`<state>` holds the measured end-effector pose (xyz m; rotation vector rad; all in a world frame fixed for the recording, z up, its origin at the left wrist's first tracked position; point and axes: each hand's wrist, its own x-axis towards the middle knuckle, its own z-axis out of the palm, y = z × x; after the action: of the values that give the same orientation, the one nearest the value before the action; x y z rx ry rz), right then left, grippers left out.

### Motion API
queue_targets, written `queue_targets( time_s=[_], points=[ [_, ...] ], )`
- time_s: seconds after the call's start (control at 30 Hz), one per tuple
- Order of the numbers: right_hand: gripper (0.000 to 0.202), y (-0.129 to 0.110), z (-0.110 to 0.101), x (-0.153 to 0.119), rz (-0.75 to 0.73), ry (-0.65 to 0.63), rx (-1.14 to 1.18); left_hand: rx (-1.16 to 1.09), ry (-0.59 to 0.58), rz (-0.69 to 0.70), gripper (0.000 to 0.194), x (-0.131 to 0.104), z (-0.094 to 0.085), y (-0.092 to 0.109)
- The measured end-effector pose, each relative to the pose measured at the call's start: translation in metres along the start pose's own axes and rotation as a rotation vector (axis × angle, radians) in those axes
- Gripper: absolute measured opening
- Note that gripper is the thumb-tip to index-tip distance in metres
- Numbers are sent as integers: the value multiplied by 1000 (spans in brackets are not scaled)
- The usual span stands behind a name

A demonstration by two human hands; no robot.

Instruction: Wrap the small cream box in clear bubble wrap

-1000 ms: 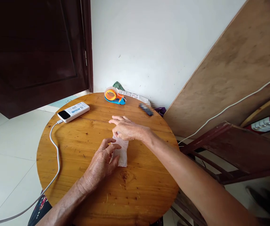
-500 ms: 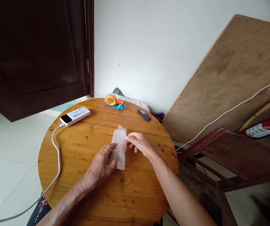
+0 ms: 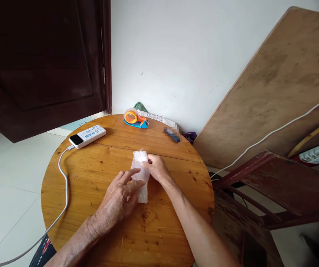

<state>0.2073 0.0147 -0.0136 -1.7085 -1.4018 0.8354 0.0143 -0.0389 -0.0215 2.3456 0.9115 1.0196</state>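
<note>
A folded strip of translucent whitish bubble wrap (image 3: 142, 191) lies lengthwise on the round wooden table (image 3: 92, 181), between my hands. My right hand (image 3: 156, 167) pinches its upper right edge, with the thumb on top and the fingers partly hidden behind. From the lower left, my left hand (image 3: 123, 191) reaches across the wrap with thumb and index finger stretched out and apart. Those fingertips hover over or lightly touch the surface; I cannot tell which. Whether anything is inside the wrap is not visible.
An orange and blue tape dispenser (image 3: 135, 118) stands at the table's far edge. A white device (image 3: 87, 136) with a cable (image 3: 65, 185) is at the left. A dark blurred object (image 3: 172, 134) lies at the back right. A wooden chair (image 3: 282, 185) stands to the right.
My right hand has moved left onto the upper part of the bubble wrap, whose top end now looks folded over. My left hand's thumb has moved up over the wrap.
</note>
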Motion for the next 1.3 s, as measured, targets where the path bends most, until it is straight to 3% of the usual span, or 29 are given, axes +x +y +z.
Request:
queue_targets(
  time_s=[0.13,0.3,0.4,0.5,0.63,0.77,0.8,0.93,1.0,1.17,1.3],
  points=[
    [19,-6,1,0,-21,25,54,-33,-74,-4,41,3,-2,1],
    [28,-31,-6,-16,-4,-134,392,-93,-56,-99,36,5,-1,-2],
    [17,-48,-13,-37,-148,-140,291,-95,-24,-135,34,4,0,-3],
    [11,-55,-16,-60,-285,-62,95,-62,11,-209,25,3,0,-1],
    [8,-45,-10,-90,-388,18,-54,-40,64,-347,18,2,-1,0],
    [14,-24,2,-117,-534,40,-144,-152,105,-349,51,1,-1,-1],
    [17,-19,4,-122,-581,51,-160,-194,98,-321,52,1,-1,0],
    [25,-3,12,-132,-709,87,-244,-305,19,-255,20,0,-5,0],
    [27,2,13,-130,-740,92,-276,-357,-28,-232,21,-1,-12,0],
    [28,-1,11,-119,-696,113,-209,-414,-150,-135,49,-4,-22,-3],
    [10,-13,3,-105,-495,97,-57,-305,-119,-267,34,0,-19,-3]
  ],
)
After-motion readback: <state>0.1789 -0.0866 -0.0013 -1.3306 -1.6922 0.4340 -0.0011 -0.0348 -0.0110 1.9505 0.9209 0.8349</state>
